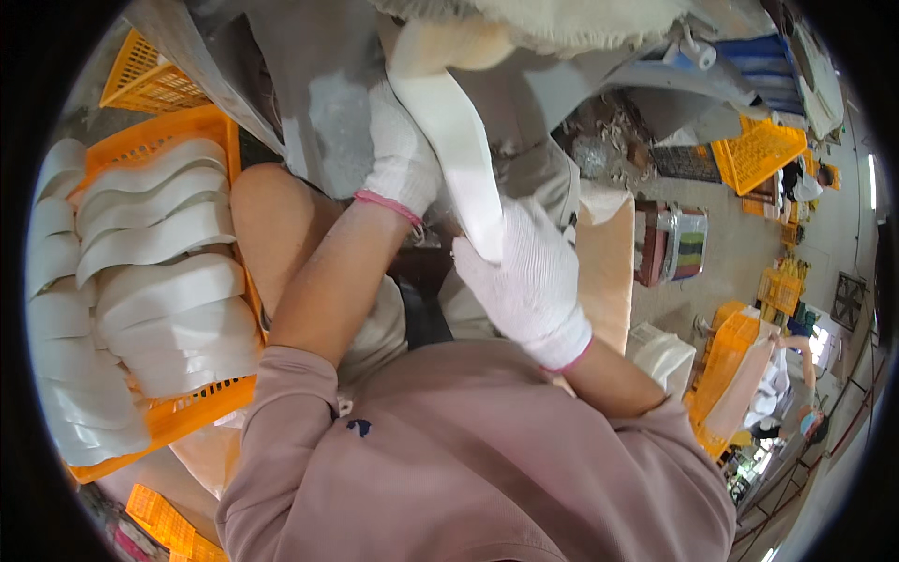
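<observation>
A glossy white, wavy strip shaped like a shoe sole (462, 140) slants between my hands in front of me. My left hand (401, 140), in a white knit glove with a pink cuff, is closed along its left side; those fingertips are hidden behind it. Its lower end is gripped by my right hand (526, 276), gloved the same way. The strip's far end lies against or just below a frayed, off-white cloth buffing wheel (581, 21); whether they touch I cannot tell.
An orange crate (201, 401) at my left is filled with stacked white wavy pieces (154, 229). Grey sheeting (337, 103) hangs under the wheel. Yellow crates (763, 155) and a strapped bundle (676, 244) stand at right. Another person (810, 421) is farther off by an orange crate.
</observation>
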`<state>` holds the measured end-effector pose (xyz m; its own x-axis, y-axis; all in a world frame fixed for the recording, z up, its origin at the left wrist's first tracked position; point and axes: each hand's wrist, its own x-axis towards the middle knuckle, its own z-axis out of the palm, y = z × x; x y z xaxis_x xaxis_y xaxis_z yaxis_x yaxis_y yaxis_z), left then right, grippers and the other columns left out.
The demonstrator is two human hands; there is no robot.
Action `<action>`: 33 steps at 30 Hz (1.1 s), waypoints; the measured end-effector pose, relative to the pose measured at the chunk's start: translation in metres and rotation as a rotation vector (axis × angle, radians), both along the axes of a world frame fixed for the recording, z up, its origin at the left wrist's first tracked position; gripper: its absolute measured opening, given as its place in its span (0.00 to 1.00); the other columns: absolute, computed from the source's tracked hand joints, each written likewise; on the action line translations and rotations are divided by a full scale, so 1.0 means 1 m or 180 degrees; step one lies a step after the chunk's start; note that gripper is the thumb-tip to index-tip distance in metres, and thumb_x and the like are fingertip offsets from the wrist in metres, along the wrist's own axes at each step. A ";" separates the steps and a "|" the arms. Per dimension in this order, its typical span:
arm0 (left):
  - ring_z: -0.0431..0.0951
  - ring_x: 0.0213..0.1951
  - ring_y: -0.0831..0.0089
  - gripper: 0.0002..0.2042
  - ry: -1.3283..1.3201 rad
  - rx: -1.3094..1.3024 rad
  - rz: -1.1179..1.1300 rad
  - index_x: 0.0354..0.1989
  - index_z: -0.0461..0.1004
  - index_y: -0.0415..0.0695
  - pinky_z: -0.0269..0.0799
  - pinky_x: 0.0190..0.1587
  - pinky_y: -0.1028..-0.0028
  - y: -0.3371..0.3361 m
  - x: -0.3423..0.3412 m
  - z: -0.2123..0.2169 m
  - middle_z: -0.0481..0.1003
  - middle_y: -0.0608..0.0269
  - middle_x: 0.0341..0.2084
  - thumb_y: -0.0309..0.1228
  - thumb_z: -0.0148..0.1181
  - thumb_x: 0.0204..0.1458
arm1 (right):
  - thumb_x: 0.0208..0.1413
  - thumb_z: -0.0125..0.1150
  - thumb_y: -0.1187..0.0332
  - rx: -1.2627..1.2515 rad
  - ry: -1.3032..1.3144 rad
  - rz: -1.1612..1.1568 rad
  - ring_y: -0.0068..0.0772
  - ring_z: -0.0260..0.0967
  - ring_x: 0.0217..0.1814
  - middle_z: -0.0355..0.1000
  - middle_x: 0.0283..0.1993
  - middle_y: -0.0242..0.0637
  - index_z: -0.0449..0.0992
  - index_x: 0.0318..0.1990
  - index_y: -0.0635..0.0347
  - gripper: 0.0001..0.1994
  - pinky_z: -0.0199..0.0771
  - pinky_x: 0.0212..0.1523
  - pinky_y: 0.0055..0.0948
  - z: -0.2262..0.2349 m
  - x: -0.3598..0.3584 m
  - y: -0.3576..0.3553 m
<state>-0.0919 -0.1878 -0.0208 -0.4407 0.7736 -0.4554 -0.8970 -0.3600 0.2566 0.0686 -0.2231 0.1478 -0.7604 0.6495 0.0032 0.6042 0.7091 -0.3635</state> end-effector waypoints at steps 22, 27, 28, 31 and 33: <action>0.76 0.63 0.55 0.32 0.0033 0.0087 0.0106 0.66 0.71 0.41 0.71 0.69 0.58 -0.024 0.047 0.028 0.76 0.51 0.62 0.57 0.40 0.74 | 0.64 0.65 0.72 -0.4039 0.2058 -0.2019 0.30 0.82 0.47 0.83 0.49 0.42 0.77 0.61 0.69 0.19 0.83 0.45 0.31 -0.041 0.126 0.004; 0.77 0.61 0.60 0.28 -0.0020 0.0279 -0.0036 0.65 0.70 0.41 0.72 0.67 0.61 0.009 -0.004 0.053 0.75 0.54 0.62 0.53 0.39 0.76 | 0.63 0.62 0.77 -0.0692 0.1156 0.0498 0.43 0.80 0.54 0.82 0.51 0.45 0.80 0.56 0.66 0.14 0.80 0.55 0.42 -0.052 0.051 0.049; 0.77 0.61 0.61 0.28 0.1037 0.0218 -0.0176 0.65 0.71 0.41 0.72 0.67 0.62 0.008 -0.010 0.054 0.76 0.54 0.61 0.53 0.38 0.76 | 0.61 0.62 0.77 0.0040 0.1051 0.0783 0.47 0.80 0.55 0.82 0.52 0.45 0.82 0.54 0.63 0.14 0.79 0.57 0.44 -0.049 0.035 0.052; 0.78 0.59 0.62 0.29 0.1918 -0.0422 -0.0495 0.65 0.71 0.41 0.73 0.66 0.64 -0.011 -0.014 0.055 0.77 0.55 0.59 0.54 0.37 0.76 | 0.60 0.64 0.77 0.0501 0.1082 0.1312 0.43 0.80 0.52 0.82 0.51 0.41 0.83 0.51 0.63 0.12 0.79 0.56 0.41 -0.034 0.022 0.043; 0.79 0.58 0.62 0.30 0.0521 0.0050 -0.0120 0.64 0.72 0.41 0.74 0.65 0.65 -0.027 0.017 0.051 0.78 0.56 0.57 0.55 0.36 0.76 | 0.61 0.65 0.76 0.0284 0.0919 0.1366 0.34 0.81 0.49 0.83 0.49 0.38 0.82 0.50 0.65 0.11 0.81 0.53 0.36 -0.033 0.048 0.022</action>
